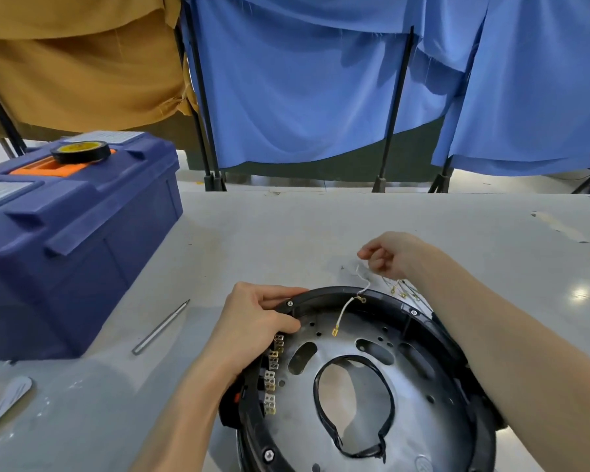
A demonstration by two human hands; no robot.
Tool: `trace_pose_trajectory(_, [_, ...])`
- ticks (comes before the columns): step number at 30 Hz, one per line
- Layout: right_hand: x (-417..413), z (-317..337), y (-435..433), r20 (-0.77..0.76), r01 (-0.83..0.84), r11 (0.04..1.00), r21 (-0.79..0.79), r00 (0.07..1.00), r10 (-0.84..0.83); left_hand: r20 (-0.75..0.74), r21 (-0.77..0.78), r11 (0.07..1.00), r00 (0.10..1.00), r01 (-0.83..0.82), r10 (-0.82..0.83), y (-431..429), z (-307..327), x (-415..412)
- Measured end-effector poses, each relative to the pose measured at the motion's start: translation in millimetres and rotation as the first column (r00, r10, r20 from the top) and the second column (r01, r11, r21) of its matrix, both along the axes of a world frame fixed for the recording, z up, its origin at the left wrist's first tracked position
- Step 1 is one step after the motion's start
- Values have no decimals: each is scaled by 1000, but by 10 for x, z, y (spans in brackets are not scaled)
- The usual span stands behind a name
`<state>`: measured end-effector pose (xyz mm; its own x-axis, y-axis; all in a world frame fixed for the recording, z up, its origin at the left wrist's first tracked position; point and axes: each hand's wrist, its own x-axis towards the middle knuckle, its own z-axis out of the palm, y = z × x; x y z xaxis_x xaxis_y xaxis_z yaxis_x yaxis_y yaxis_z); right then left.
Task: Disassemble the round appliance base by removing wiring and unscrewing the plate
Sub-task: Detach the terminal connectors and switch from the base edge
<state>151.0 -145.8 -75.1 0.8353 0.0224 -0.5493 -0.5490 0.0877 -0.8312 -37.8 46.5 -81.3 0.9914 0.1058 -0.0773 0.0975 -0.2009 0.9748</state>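
Note:
The round appliance base [433, 338] lies near me on the table, a black ring around a perforated metal plate [406, 379]. My left hand [256, 321] grips the ring's far left rim, thumb inside. My right hand [387, 255] is beyond the base, fingers pinched on a white wire [349, 303] that trails back over the rim and ends in a brass terminal above the plate. Several thin leads with brass ends [402, 291] hang under that hand. White terminal blocks [271, 369] line the left inner wall. A black looped cable [355, 413] lies on the plate.
A metal screwdriver bit [160, 327] lies on the grey table left of the base. A blue toolbox [72, 233] with a roll of black tape [80, 151] on its lid stands at the left. Blue and tan curtains hang behind the table.

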Motion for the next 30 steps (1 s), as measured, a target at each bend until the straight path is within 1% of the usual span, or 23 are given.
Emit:
trace_pose_trajectory(6, [-64, 47, -134, 63, -138, 983, -121, 987, 147, -4, 16, 1000, 1000, -5, 5, -9, 18, -6])
trace_pose_trajectory(8, [-107, 90, -190, 71, -202, 960, -196, 973, 220, -9, 20, 1000, 1000, 3, -2, -8, 25, -12])
trace_pose_trajectory(12, [-207, 135, -257, 139, -290, 842, -455, 911, 389, -10, 29, 1000, 1000, -3, 3, -17, 28, -22])
trace_pose_trajectory(15, [-303, 133, -260, 218, -279, 767, -578, 853, 475, -10, 27, 1000, 1000, -10, 10, -20, 29, -18])
trace_pose_trajectory(17, [-335, 123, -264, 266, -249, 750, -612, 829, 492, -13, 25, 1000, 1000, -8, 9, -19, 29, -20])
trace_pose_trajectory(19, [-368, 204, -279, 328, -250, 740, -624, 776, 539, -17, 19, 1000, 1000, -8, 8, -17, 29, -25])
trace_pose_trajectory(20, [-399, 272, -294, 330, -299, 714, -633, 730, 598, -18, 18, 1000, 1000, -7, 8, -17, 27, -25])
trace_pose_trajectory(21, [-441, 344, -316, 303, -383, 664, -643, 669, 679, -20, 17, 1000, 1000, -8, 9, -16, 26, -23])
trace_pose_trajectory(22, [-482, 406, -343, 257, -470, 595, -652, 601, 757, -21, 16, 1000, 1000, -9, 10, -17, 24, -22])
trace_pose_trajectory(24, [-539, 480, -389, 156, -573, 449, -685, 487, 859, -20, 16, 1000, 1000, -13, 13, -20, 24, -18])
trace_pose_trajectory(25, [-565, 493, -389, 122, -581, 398, -710, 455, 882, -19, 17, 1000, 1000, -14, 14, -22, 24, -17])
trace_pose_trajectory(27, [-606, 484, -350, 104, -540, 344, -768, 425, 899, -17, 19, 1000, 1000, -18, 18, -25, 22, -16])
trace_pose_trajectory(29, [-632, 457, -310, 133, -472, 337, -815, 413, 901, -14, 22, 1000, 1000, -19, 19, -25, 18, -15])
trace_pose_trajectory(30, [-638, 451, -305, 170, -434, 361, -826, 418, 892, -12, 22, 1000, 1000, -17, 18, -23, 17, -15])
